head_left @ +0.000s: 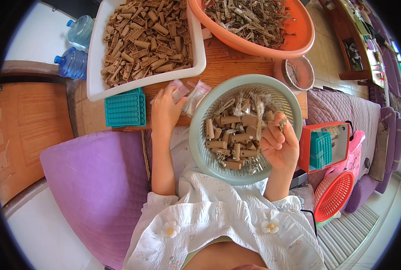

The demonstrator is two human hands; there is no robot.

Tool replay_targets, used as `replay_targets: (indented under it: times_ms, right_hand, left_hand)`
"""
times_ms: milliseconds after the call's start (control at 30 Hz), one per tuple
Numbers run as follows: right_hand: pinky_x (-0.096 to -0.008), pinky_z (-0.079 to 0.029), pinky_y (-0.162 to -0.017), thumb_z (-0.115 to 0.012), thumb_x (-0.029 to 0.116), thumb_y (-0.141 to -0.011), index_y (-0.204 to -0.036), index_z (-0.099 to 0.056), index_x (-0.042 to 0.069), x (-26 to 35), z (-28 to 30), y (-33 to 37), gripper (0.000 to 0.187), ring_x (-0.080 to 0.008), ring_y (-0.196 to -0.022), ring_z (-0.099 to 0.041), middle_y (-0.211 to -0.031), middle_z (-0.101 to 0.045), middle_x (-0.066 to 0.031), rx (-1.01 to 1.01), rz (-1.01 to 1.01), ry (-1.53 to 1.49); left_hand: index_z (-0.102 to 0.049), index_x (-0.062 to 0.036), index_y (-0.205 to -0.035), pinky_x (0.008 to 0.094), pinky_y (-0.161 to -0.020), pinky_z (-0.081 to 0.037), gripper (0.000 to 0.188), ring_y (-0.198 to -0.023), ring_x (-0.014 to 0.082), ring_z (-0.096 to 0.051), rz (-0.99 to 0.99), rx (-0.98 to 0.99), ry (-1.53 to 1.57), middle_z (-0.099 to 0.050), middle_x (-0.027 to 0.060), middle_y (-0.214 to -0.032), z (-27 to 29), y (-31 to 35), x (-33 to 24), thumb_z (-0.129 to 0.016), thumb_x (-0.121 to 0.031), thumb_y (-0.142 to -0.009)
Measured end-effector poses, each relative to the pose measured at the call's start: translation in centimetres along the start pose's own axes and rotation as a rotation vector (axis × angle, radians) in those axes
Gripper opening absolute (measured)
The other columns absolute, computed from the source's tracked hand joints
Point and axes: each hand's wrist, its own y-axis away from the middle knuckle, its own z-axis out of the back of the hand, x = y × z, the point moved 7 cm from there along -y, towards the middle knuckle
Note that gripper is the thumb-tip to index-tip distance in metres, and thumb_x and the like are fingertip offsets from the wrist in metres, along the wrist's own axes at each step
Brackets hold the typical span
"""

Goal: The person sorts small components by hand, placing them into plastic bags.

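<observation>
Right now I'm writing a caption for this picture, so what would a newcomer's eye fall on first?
A newcomer would probably notice the round orange plastic basin of small metallic pieces at top right of centre, beside the white rectangular plastic tray heaped with brown tube-like pieces. Next, perhaps the round pale-green plastic basket in the middle, with the right hand over its right side pinching a small shiny piece.

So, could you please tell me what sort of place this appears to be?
Probably a home living room doubling as a workspace: there is a quilted purple sofa at the right, a wooden door at the left, and a white tray heaped with brown parts.
</observation>
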Motion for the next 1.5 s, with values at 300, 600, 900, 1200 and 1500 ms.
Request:
replay_targets:
  times_ms: [300, 600, 900, 1200, 1500]
  right_hand:
    - [-0.0205, -0.031, -0.049, -0.037, 0.018, -0.091, -0.100, -0.043, 0.004, 0.7, 0.5, 0.2, 0.017, -0.0063, -0.051, -0.035, -0.061, -0.038, 0.0012, 0.048, 0.016, -0.061]
    - [-0.0212, -0.033, -0.052, -0.032, 0.018, -0.093, -0.103, -0.045, 0.003, -0.5, 0.0, -0.9, 0.023, -0.0061, -0.052, -0.036, -0.063, -0.038, 0.0017, 0.054, -0.064, -0.262]
    - [-0.0188, -0.033, -0.046, -0.039, 0.022, -0.092, -0.101, -0.049, 0.005, -1.8, -2.1, -0.6, 0.022, -0.0059, -0.048, -0.040, -0.064, -0.052, -0.0022, -0.041, -0.055, -0.102]
    - [-0.0168, -0.036, -0.045, -0.046, 0.017, -0.089, -0.098, -0.048, 0.004, 0.0, -2.7, -0.1, 0.016, -0.0062, -0.047, -0.047, -0.062, -0.056, -0.0047, -0.167, 0.227, 0.228]
    - [-0.0162, -0.032, -0.040, -0.044, 0.017, -0.090, -0.101, -0.046, 0.005, -0.6, -4.4, 0.2, 0.017, -0.0035, -0.042, -0.040, -0.061, -0.053, -0.0017, -0.026, 0.115, 0.241]
  left_hand:
    - [-0.045, -0.0004, -0.116, 0.0310, -0.086, -0.039, 0.045, -0.104, 0.0183, -0.047, -0.234, -0.160, 1.042, -0.050, 0.0093, -0.113, 13.6, 3.4, 3.1, -0.060, -0.019, -0.077]
    - [-0.056, -0.0042, -0.101, 0.0398, -0.088, -0.037, 0.035, -0.098, 0.0268, -0.053, -0.424, 0.020, -0.069, -0.053, 0.0133, -0.110, 12.9, 2.1, -11.1, -0.063, -0.026, -0.073]
    - [-0.055, -0.0035, -0.094, 0.0275, -0.067, -0.047, 0.024, -0.078, 0.0198, -0.060, -0.509, 0.252, 0.641, -0.061, 0.0075, -0.089, 3.4, 4.8, -16.0, -0.064, -0.015, -0.075]
    - [-0.053, -0.0026, -0.079, 0.0302, -0.060, -0.044, 0.009, -0.072, 0.0249, -0.059, -0.363, 0.322, 0.827, -0.059, 0.0109, -0.074, 4.0, 4.2, -14.3, -0.058, -0.009, -0.078]
    - [-0.051, -0.0027, -0.076, 0.0214, -0.054, -0.040, 0.015, -0.061, 0.0091, -0.052, -0.290, 0.427, 1.101, -0.053, 0.0036, -0.068, 5.0, 5.1, -13.8, -0.056, -0.015, -0.082]
